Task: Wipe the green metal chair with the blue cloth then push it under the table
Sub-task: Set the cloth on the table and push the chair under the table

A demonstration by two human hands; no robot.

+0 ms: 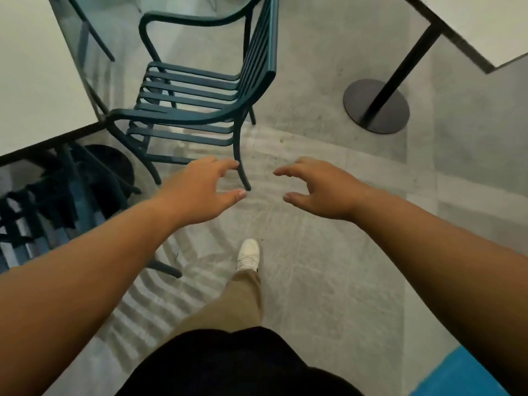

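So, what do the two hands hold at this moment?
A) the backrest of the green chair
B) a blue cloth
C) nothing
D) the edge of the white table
C: the left hand and the right hand reach forward with spread, loosely curved fingers, empty, short of the green chair.

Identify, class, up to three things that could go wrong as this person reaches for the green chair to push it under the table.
1. Both hands, left hand and right hand, are empty; the blue cloth is not held, so wiping may be skipped.
2. The green chair sits close to the white table's corner; its armrest could knock the edge.
3. The white shoe is near the chair legs and could catch one.
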